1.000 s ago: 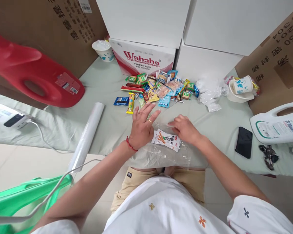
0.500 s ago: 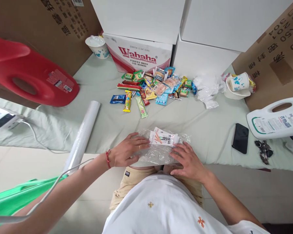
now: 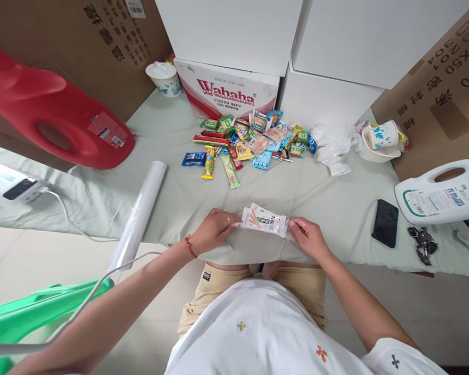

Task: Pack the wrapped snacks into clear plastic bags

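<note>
Two white snack packets (image 3: pixel 266 220) with printed characters and a picture of sticks lie overlapped near the table's front edge. Clear crinkled plastic film (image 3: pixel 291 232) is gathered around them and bunched at their right end. My left hand (image 3: pixel 218 227) is closed, its fingertips pinching the film at the left end of the packets. On the other side my right hand (image 3: pixel 308 235) is closed too, thumb and fingers gripping the film at the right end. The film's exact edges are hard to make out.
A heap of wrapped snacks (image 3: pixel 244 143) lies before the Wahaha carton (image 3: pixel 229 94). To the left are a plastic roll (image 3: pixel 140 211) and a red jug (image 3: pixel 62 114). A phone (image 3: pixel 385 223), keys (image 3: pixel 423 245) and a white jug (image 3: pixel 440 192) sit at right.
The film, spread flat below the packets before, now sits narrow around them. Both hands went from flat, spread fingers to pinching its two ends. The view has shifted slightly.
</note>
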